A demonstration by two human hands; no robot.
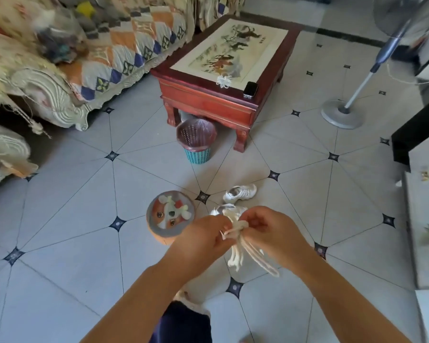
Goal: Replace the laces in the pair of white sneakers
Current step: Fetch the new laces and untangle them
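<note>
A bundle of white laces (238,248) hangs between my two hands above the tiled floor. My left hand (203,236) pinches the lace ends on the left of the knot. My right hand (265,231) grips the wrapped top of the bundle, and loose loops dangle below it. One white sneaker (240,191) lies on the floor beyond my hands. A second white sneaker (221,209) shows only partly, just behind my fingers.
A round cushion stool with a dog face (170,216) sits left of the sneakers. A teal wastebasket (196,141) stands by a red low table (223,105) carrying a phone (250,89). A sofa (60,70) is at left, a fan base (342,115) at right.
</note>
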